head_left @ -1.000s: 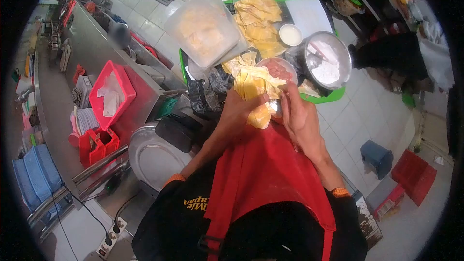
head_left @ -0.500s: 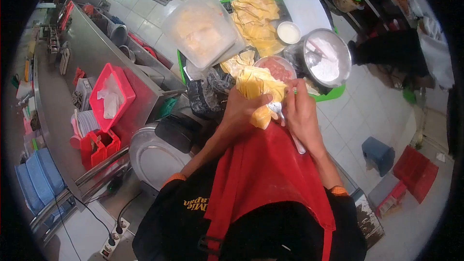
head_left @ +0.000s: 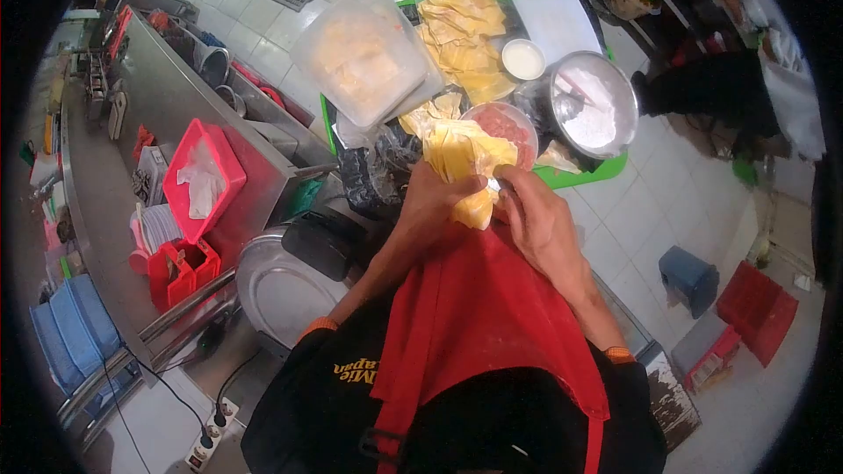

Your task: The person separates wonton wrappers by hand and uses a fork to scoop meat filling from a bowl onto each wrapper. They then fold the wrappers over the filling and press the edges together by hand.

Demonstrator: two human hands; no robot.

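Note:
A stack of yellow dough wrappers is gripped in my left hand, the thumb lying across it. My right hand is closed at the stack's right edge, with its fingertips against the folded dough. A bit of the metal spoon shows between the hands; the rest is hidden by my fingers. Just beyond is a bowl of pink minced meat, partly covered by the wrappers. More yellow wrappers lie spread on the green-rimmed tray.
A translucent lidded tub stands at the tray's left. On the right are a small white bowl and a metal bowl of white powder. Black plastic lies near my left wrist. A steel counter runs along the left.
My right hand has turned and moved slightly down and left, closing in on the wrappers. The spoon's handle, visible before below that hand, is now hidden.

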